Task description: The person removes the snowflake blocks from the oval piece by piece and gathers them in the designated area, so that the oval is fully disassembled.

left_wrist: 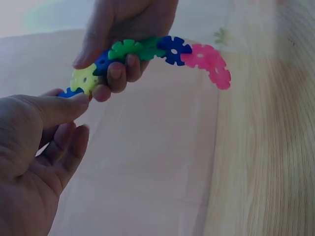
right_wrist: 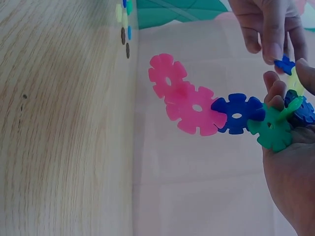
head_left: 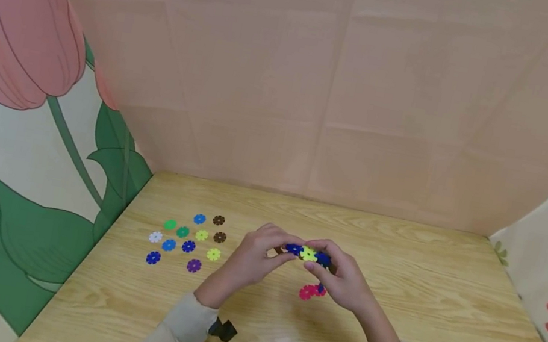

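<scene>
A curved chain of interlocking plastic snowflake discs is held up above the table between both hands. My left hand (head_left: 255, 253) pinches a blue disc (left_wrist: 70, 92) at one end of it, thumb on top. Beside that sits a yellow disc (head_left: 309, 253), slotted into the chain. My right hand (head_left: 347, 279) grips the chain around its dark blue and green discs (left_wrist: 125, 49), fingers curled behind them. Past the right hand run a teal disc (right_wrist: 270, 128), another blue disc (right_wrist: 237, 114) and pink discs (right_wrist: 197, 109) at the free end, which hangs down in the head view.
Several loose discs lie flat on the wooden table (head_left: 438, 298) to the left, among them a purple disc (head_left: 193, 266), a white disc (head_left: 155, 237) and a brown disc (head_left: 220, 237). A pink cloth backdrop (head_left: 330, 101) rises behind the table, with flower-printed cloth at both sides.
</scene>
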Demonstrator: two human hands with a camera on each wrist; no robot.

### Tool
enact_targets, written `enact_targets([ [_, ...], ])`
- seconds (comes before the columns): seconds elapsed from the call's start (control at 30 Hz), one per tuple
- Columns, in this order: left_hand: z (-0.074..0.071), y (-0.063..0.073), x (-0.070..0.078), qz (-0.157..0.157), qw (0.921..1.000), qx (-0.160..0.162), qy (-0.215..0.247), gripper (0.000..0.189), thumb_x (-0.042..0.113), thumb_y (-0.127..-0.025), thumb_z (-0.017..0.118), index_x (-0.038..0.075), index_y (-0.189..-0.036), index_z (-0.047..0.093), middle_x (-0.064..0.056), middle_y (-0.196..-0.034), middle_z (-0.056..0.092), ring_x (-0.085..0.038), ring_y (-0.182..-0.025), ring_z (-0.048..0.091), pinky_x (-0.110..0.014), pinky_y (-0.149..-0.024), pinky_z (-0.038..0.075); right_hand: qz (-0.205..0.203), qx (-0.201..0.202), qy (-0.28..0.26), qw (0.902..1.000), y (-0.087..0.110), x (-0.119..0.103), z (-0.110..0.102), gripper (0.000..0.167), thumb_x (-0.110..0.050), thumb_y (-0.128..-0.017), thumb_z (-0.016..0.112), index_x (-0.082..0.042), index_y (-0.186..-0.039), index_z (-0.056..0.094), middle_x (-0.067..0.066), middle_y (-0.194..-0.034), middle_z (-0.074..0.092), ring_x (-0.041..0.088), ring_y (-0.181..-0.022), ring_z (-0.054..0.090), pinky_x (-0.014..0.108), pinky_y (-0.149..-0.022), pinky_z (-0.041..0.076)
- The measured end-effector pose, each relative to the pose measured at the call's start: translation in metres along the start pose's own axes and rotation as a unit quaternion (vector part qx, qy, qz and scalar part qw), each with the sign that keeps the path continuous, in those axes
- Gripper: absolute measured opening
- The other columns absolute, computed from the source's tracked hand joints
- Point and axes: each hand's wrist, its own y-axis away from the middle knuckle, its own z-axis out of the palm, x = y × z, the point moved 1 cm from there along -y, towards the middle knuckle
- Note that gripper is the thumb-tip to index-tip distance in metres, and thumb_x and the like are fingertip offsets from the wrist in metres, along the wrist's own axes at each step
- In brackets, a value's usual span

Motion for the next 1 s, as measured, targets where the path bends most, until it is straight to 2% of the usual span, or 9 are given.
enact_targets([
  [0.17,-0.002,0.0,-0.001,0.045,0.9986,-0.009,-0.028,0.034,0.004,-0.089,0.076,0.013,-0.122,0.071,-0.002,-0.111,0.068,-0.014,-0.105,0.061,-0.02,-0.089,0.053,0.0,0.0,-0.004,1.0,0.0,0.001,0.0,0.033,0.007,-0.096,0.062,-0.005,-0.126,0.059,0.009,-0.102,0.066,0.007,-0.068,0.053,0.025,-0.052,0.047],
  [0.5,-0.009,0.0,0.001,0.102,0.9889,0.001,-0.108,0.033,0.011,-0.09,0.077,0.008,-0.123,0.07,-0.001,-0.104,0.064,-0.012,-0.098,0.061,-0.015,-0.088,0.051,0.015,-0.005,-0.007,0.9999,-0.001,-0.002,-0.001,0.029,0.0,-0.099,0.062,-0.006,-0.127,0.06,0.008,-0.099,0.065,0.008,-0.067,0.053,0.025,-0.054,0.048],
  [0.83,-0.013,0.005,-0.001,0.124,0.9774,0.021,-0.17,0.036,0.023,-0.089,0.08,0.011,-0.122,0.072,0.001,-0.104,0.068,-0.012,-0.1,0.06,-0.016,-0.089,0.05,0.027,-0.02,-0.008,0.9994,0.0,-0.002,-0.002,0.027,-0.003,-0.1,0.061,-0.006,-0.127,0.061,0.004,-0.089,0.063,0.008,-0.061,0.05,0.025,-0.051,0.047],
  [1.0,-0.016,0.009,-0.005,0.106,0.9794,0.015,-0.171,0.039,0.025,-0.086,0.082,0.01,-0.12,0.072,0.002,-0.102,0.066,-0.011,-0.098,0.058,-0.016,-0.088,0.049,0.028,-0.022,-0.003,0.9994,0.0,-0.002,-0.003,0.027,-0.004,-0.1,0.062,-0.005,-0.127,0.061,0.006,-0.093,0.065,0.008,-0.065,0.054,0.026,-0.053,0.049],
])
